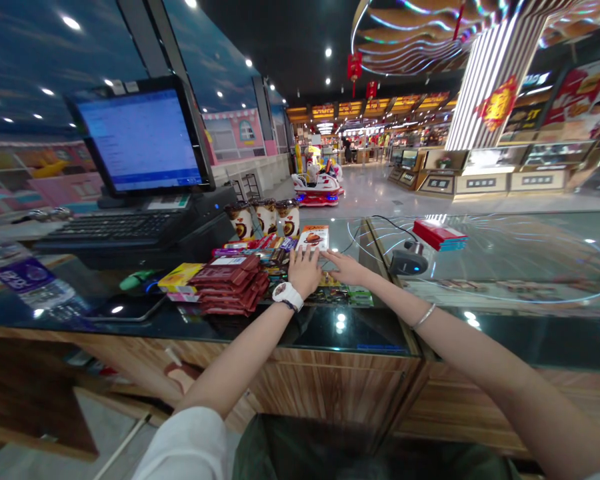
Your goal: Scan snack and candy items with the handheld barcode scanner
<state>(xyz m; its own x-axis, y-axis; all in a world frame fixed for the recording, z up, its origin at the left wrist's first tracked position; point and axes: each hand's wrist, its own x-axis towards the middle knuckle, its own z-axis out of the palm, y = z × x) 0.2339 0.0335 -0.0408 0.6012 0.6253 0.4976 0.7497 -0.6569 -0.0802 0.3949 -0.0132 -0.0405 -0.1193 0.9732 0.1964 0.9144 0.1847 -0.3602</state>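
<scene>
Beyond our white sleeve (183, 445), our left hand (305, 272) and right hand (349, 269) are resting loosely open, grip unclear, at the white box (314, 236) toward the counter's (325, 331) far edge: seemingly light, stiff, best gripped side-on.

Box (313, 237) under the fingertips: white, with orange lettering and a brown picture. Stacked packs (230, 285): deep red-brown, a white label on top. Small carton (181, 275) beside them: bright yellow upper part. Cups (267, 218): white and dark brown, gold touches. Watch (287, 294): white. Bracelet (424, 316): silver. Sleeve (185, 443): white. Scanner (409, 262): black, one blue light. Flat boxes (439, 233) near it: red tops, light-blue edges. Bottle (23, 273): clear, purple label. Screen (137, 140): blue; keyboard (110, 225) black. Counter top (295, 333): glossy black. Counter front (325, 390): brown, streaked wood grain. Column (483, 83): white vertical stripes. Lantern (355, 66): red.
</scene>
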